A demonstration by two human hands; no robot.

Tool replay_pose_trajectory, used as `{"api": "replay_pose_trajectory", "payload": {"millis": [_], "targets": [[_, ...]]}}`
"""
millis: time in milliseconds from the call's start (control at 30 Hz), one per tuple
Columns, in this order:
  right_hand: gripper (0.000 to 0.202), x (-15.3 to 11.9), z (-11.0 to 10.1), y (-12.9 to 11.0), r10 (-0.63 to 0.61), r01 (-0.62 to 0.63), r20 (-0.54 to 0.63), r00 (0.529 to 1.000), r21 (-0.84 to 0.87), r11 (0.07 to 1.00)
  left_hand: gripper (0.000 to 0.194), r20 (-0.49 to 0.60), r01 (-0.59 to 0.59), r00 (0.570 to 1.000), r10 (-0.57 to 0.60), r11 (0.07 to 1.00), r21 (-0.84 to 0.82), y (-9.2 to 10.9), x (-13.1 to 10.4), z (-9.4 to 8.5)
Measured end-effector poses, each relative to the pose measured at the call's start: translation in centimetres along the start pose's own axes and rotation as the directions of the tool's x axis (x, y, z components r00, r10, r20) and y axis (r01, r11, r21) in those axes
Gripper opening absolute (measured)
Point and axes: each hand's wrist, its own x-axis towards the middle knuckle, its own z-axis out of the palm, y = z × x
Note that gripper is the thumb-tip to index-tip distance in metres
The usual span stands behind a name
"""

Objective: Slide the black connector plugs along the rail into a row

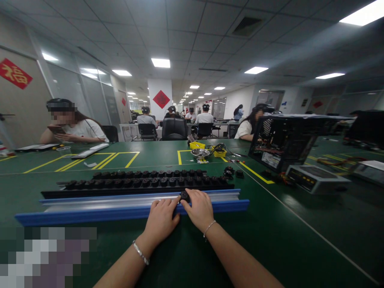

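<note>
A long blue rail (120,212) with a silvery channel lies across the green table in front of me. My right hand (200,208) is closed on a small black part (185,196) at the rail's channel, right of its middle. Just left of it, my left hand (163,216) rests on the rail, its fingertips close to the black part; whether they grip anything is hidden. Behind the blue rail lie black strips (135,190) carrying rows of round black parts. A few loose black parts (229,172) sit near their right end.
Beyond the strips are a metal bowl (200,153) and a yellow tray (197,145). An open computer case (279,140) and a power supply box (316,179) stand at the right. People sit across the table on the left and behind the case.
</note>
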Motion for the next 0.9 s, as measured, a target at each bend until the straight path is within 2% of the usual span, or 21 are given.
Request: {"api": "replay_pose_trajectory", "payload": {"millis": [400, 900], "targets": [[0.03, 0.3, -0.05, -0.34, 0.077, -0.076, -0.04, 0.996, 0.027, 0.997, 0.051, 0.025, -0.009, 1.0, 0.008, 0.999, 0.054, 0.23, 0.0, -0.03], [0.025, 0.42, 0.35, 0.52, 0.078, -0.079, -0.069, 0.995, -0.007, 0.997, 0.052, 0.012, -0.012, 1.0, 0.011, 0.999, 0.042, 0.09, -0.11, 0.08]]}}
